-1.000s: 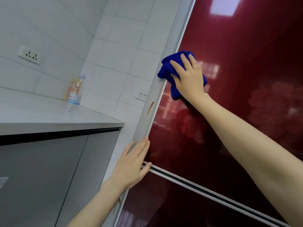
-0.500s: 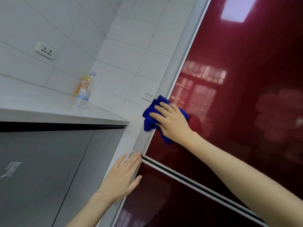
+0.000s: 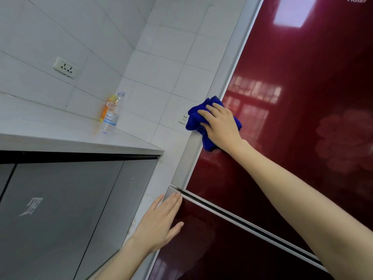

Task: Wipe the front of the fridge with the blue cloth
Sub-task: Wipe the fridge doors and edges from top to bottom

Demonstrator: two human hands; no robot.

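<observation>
The fridge fills the right of the view, with a glossy dark red front and a grey side edge. A bunched blue cloth is pressed against the left edge of its upper door by my right hand, fingers spread over it. My left hand lies flat and open on the left edge of the lower door, just below the silver gap between the two doors.
A white counter over grey cabinet doors stands to the left of the fridge. On it stands a clear plastic bottle near the tiled wall corner. Wall sockets sit on the tiles.
My right hand slid the cloth down the upper door's left edge, then slightly back up. My left hand shifted from the upper door's edge to just below the door gap.
</observation>
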